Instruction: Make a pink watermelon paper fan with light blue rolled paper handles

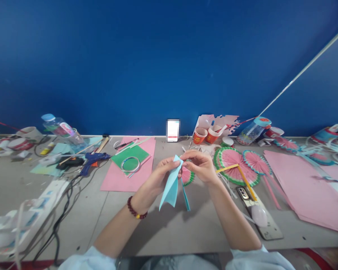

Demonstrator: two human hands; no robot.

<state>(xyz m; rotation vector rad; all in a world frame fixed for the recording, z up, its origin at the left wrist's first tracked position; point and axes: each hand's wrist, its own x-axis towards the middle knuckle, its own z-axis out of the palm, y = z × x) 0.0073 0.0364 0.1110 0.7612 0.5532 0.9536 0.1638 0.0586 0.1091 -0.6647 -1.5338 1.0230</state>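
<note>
While a broad, flat blue wall (pixel 157 67) rises behind everything, a long grey worktop (pixel 146 232) runs below it, with both bare hands above its middle. The left hand (pixel 159 174) has its grip closed on a creased light-blue paper piece (pixel 170 184), thumb pressed near the top. This hangs from that grip toward the person, its long axis slanting from an upper corner between the hands to a lower end further left. The right hand (pixel 200 167) bends its fingertips in close by that corner; whether they pinch the paper, I cannot tell, but the left lies nearer its body. Below the right fingers shows a pleated pink paper disc with a green rim (pixel 188 177), partly hidden. Smallest, a narrow light-blue strip (pixel 186 197) dangles between the wrists.
</note>
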